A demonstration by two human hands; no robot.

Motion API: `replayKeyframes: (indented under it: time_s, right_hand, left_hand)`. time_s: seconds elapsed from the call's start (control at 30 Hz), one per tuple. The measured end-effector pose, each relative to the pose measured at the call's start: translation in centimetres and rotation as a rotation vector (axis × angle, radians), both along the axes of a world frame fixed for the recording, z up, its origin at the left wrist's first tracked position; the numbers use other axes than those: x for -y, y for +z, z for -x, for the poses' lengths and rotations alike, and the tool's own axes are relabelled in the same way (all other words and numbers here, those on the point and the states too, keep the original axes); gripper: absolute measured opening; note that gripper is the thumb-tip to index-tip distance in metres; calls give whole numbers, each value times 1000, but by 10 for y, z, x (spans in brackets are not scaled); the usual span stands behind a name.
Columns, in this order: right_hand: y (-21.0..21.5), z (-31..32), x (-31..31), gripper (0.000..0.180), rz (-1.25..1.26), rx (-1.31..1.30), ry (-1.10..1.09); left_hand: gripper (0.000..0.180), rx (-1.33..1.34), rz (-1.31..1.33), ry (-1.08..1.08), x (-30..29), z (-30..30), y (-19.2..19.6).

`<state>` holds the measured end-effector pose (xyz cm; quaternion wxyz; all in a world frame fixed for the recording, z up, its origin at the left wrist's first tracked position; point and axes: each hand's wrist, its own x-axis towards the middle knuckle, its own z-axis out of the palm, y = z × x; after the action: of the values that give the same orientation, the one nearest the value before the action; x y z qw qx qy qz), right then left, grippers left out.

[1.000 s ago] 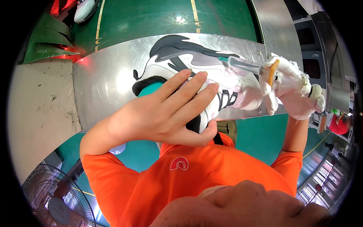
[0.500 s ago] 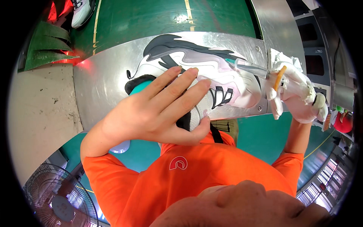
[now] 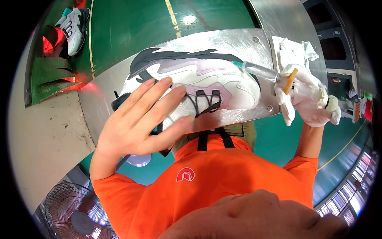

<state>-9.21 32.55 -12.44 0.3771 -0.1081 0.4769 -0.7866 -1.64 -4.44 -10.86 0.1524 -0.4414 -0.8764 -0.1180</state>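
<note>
A white sneaker [image 3: 234, 89] with lilac and black parts lies on its side on a metal plate [image 3: 223, 117], toe to the right and dark sole edge away from me. Across its collar and tongue spreads my bare left hand [image 3: 139, 119], fingers on the upper and thumb on the near side, holding the shoe. My right hand [image 3: 304, 93], in a soiled white glove, is closed round a silvery tapered tool [image 3: 260, 71] of unclear kind. An orange-yellow strip [image 3: 291, 81] shows at those fingers. The tool's tip meets the sole edge near the toe.
Behind the plate runs a green surface with yellow lines [image 3: 172, 16]; another sneaker [image 3: 73, 32] lies there at the far left. A slit green flap [image 3: 49, 79] hangs near a red glow. White cloth [image 3: 292, 51] lies at the right. A fan [image 3: 81, 217] stands lower left.
The sneaker has shifted slightly left on the plate and turned a little, with my left hand moving left too. My right hand keeps the tool at the sole edge. The whole view has also shifted.
</note>
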Motion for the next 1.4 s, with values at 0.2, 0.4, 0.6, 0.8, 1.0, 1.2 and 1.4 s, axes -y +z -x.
replayKeyframes:
  time_s: [0.2, 0.4, 0.6, 0.8, 1.0, 1.2, 1.4]
  right_hand:
    - [-5, -3, 0, 124, -3, 77, -39]
    - [-31, -7, -18, 125, 206, 107, -35]
    - [-37, -21, -19, 126, 116, 102, -132]
    - [-65, -27, -30, 124, 248, 94, -135]
    - [-93, -42, -33, 118, 442, 160, -156]
    - [-107, -64, -25, 114, 598, 175, -276]
    - [-127, -79, -27, 121, 723, 186, -259]
  left_hand:
    - [29, -1, 29, 17, -1, 7, 4]
    - [29, 64, 81, 46, -9, 8, 14]
    - [26, 51, 134, 80, -16, 1, 14]
    - [26, -49, 171, 172, -32, -20, 8]
    - [30, -108, 198, 254, -47, -45, -5]
    - [31, -161, 231, 270, -56, -57, -12]
    - [34, -205, 264, 267, -65, -62, -15]
